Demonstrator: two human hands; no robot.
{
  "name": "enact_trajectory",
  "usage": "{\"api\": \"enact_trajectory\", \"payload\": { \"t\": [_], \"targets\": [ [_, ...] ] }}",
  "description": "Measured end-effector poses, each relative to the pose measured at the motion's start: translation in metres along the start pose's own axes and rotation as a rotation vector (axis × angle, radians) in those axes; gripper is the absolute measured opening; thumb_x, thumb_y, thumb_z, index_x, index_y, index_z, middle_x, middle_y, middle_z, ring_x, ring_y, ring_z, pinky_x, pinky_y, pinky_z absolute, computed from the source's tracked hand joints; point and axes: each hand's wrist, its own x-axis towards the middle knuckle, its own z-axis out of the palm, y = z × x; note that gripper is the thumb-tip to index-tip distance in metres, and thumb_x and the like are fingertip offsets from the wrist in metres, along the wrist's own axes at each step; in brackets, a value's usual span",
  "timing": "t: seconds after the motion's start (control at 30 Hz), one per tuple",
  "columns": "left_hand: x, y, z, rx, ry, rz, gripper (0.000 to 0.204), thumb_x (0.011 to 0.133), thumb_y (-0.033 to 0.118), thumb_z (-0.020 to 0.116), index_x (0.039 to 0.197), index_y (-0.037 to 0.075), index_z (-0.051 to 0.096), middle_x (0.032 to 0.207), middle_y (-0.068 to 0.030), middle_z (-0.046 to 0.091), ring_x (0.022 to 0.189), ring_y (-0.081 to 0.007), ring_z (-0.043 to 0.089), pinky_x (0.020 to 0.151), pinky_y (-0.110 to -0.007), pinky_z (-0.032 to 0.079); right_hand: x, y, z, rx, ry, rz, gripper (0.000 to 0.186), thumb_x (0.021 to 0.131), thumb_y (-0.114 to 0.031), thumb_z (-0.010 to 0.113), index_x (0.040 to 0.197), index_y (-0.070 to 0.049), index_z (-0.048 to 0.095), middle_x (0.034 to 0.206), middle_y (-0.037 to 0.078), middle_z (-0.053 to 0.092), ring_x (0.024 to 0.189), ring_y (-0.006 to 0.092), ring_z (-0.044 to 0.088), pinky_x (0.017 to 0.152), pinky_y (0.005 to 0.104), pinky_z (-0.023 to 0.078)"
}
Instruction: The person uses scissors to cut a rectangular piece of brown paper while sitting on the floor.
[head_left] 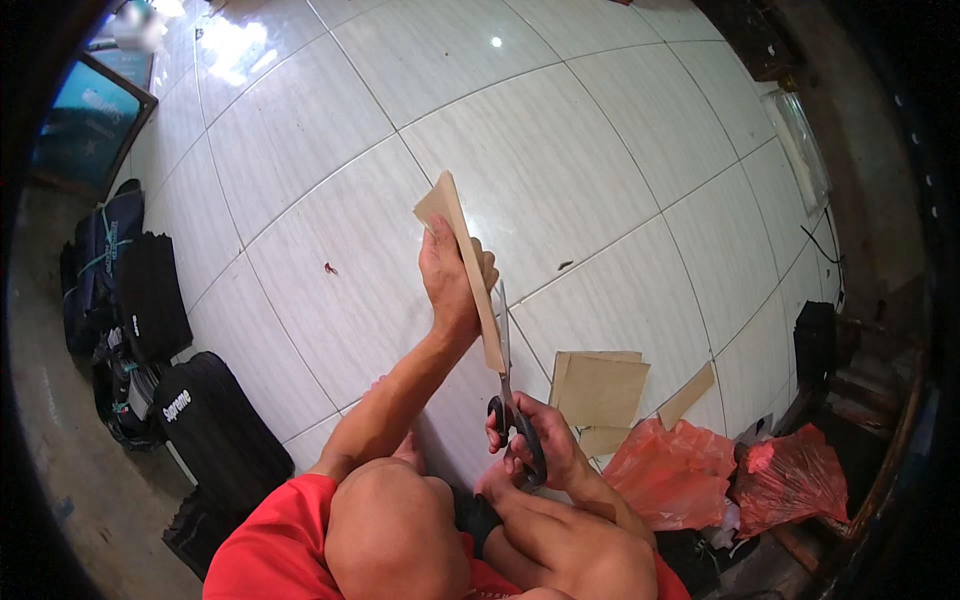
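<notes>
My left hand (453,275) grips a stack of brown cardboard sheets (467,240), held up nearly edge-on, with the thumb on the near face and the fingers wrapped behind. In my right hand (545,440) is a pair of scissors (515,425) with black handles, my fingers through the loops. The scissors' metal blades point up and away, around or beside the lower end of the cardboard; whether they are biting into it I cannot tell. Right of the scissors, a pile of flat brown cardboard pieces (600,388) lies on the tiles.
White floor tiles (520,140) spread ahead. A narrow cardboard strip (686,395) and red plastic bags (672,470) lie at the right. Stacked black fabric pieces (225,420) and tied dark bundles (105,240) line the left, below a framed blue picture (85,125). Small scraps dot the floor.
</notes>
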Motion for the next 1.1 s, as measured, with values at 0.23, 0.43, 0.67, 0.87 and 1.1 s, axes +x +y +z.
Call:
{"api": "enact_trajectory", "payload": {
  "t": [0.23,0.43,0.67,0.87,1.1],
  "targets": [
    [-0.003,0.003,0.003,0.001,-0.056,0.01,0.03,0.106,0.046,0.047,0.099,0.017,0.044,0.054,0.0034,0.037,0.041,-0.0072,0.034,0.035,-0.023,0.027,-0.004,0.002,-0.002,-0.051,0.025,0.031,0.022,0.093,-0.01,0.071,0.108,-0.007,0.056,0.096,0.001,0.059,0.079,0.0057,0.059,0.058,0.021,0.053],
    [-0.015,-0.006,0.012,0.017,-0.009,-0.039,0.029,0.106,0.045,0.047,0.098,0.017,0.043,0.055,0.0034,0.037,0.04,-0.0076,0.033,0.035,-0.023,0.028,-0.004,-0.004,0.005,-0.048,0.018,-0.022,0.06,0.084,-0.051,0.078,0.11,-0.002,0.056,0.089,0.005,0.06,0.076,0.0091,0.06,0.059,0.02,0.052],
    [-0.017,-0.001,0.012,0.034,-0.025,-0.047,0.029,0.106,0.045,0.046,0.097,0.018,0.042,0.055,0.0036,0.036,0.04,-0.0075,0.032,0.035,-0.024,0.026,-0.007,-0.002,0.001,-0.053,0.049,0.034,0.065,0.081,-0.054,0.08,0.11,-0.001,0.056,0.09,0.006,0.061,0.076,0.0089,0.06,0.061,0.0208,0.052],
    [-0.025,-0.002,0.011,0.005,-0.088,-0.098,0.031,0.107,0.046,0.044,0.093,0.019,0.042,0.055,0.004,0.035,0.04,-0.0081,0.032,0.035,-0.024,0.025,-0.004,-0.007,0.008,-0.009,0.028,0.003,0.069,0.079,-0.057,0.08,0.109,0.0,0.056,0.088,0.006,0.061,0.074,0.01,0.06,0.06,0.0212,0.052],
    [-0.025,-0.007,0.011,0.025,-0.079,-0.074,0.031,0.107,0.046,0.044,0.092,0.019,0.041,0.054,0.0044,0.034,0.04,-0.0079,0.032,0.035,-0.025,0.026,-0.009,-0.003,-0.004,-0.075,-0.028,0.014,0.05,0.089,-0.04,0.076,0.117,-0.003,0.055,0.097,0.004,0.057,0.083,0.01,0.059,0.064,0.0229,0.052]
  ]
}}
